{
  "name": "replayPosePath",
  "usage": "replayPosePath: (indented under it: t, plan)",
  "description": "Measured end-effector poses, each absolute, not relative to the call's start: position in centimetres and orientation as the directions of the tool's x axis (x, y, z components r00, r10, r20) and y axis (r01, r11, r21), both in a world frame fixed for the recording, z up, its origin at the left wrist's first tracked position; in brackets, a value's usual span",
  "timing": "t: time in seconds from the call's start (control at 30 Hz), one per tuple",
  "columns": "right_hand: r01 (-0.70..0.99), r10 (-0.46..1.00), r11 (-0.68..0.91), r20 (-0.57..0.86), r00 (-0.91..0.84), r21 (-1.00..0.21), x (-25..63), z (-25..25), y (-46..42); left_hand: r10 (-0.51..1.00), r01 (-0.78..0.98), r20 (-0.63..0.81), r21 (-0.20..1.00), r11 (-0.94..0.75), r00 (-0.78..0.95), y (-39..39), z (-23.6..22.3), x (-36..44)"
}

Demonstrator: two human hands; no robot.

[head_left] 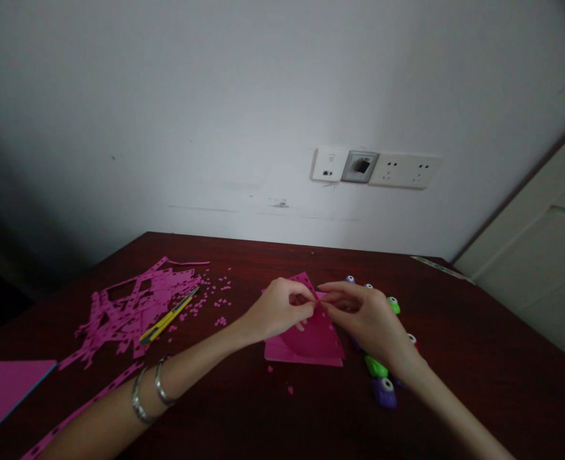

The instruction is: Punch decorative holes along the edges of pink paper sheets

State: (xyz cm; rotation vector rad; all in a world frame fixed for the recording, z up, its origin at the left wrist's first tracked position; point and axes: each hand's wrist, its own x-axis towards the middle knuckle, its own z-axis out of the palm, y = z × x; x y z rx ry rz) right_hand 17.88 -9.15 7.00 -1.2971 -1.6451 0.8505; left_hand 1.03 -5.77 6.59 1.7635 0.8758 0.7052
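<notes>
My left hand is closed in a pinch on the edge of a sheet of dark pink paper, which is raised and tilted. Against the same edge, the fingertips of my right hand are pinched together and almost meet my left fingertips. Any small piece between the fingertips is too small to make out. Small holes run along the sheet's right edge. Below it on the table lies lighter pink paper. Small pink paper bits lie just in front.
Pink punched paper strips and tiny cut-outs are scattered at left around a yellow utility knife. Purple and green plastic pieces with white round tops stand beside my right hand. A ruler-like strip lies back right.
</notes>
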Motion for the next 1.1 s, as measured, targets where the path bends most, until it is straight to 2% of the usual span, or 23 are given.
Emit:
replayPosePath:
  t: [0.5, 0.7, 0.8, 0.87, 1.03, 1.1]
  plan:
    - [0.435, 0.963, 0.269, 0.250, -0.101, -0.859, 18.0, 6.3, -8.9, 0.827, 0.218, 0.063, 0.951, -0.220, 0.559, -5.7, 6.3, 1.2]
    - [0.494, 0.964, 0.252, 0.261, -0.053, -0.832, 18.9, 6.9, -8.4, 0.822, 0.317, 0.023, 0.916, -0.245, 0.570, -3.4, 9.6, -2.1]
    - [0.538, 0.959, 0.262, 0.278, -0.052, -0.802, 19.9, 7.1, -8.0, 0.843, 0.520, -0.090, 0.820, -0.240, 0.531, -0.8, 11.3, -6.2]
    - [0.536, 0.957, 0.273, 0.282, -0.067, -0.799, 20.5, 7.1, -7.8, 0.841, 0.643, -0.220, 0.743, -0.184, 0.494, 1.3, 11.2, -9.2]
    - [0.527, 0.937, 0.333, 0.339, -0.090, -0.782, 21.0, 7.6, -7.9, 0.792, 0.868, -0.521, 0.496, -0.025, 0.320, 5.2, 8.4, -14.2]
    - [0.552, 0.915, 0.370, 0.397, -0.076, -0.747, 21.0, 7.8, -8.0, 0.782, 0.909, -0.558, 0.417, -0.025, 0.277, 5.6, 7.6, -14.3]
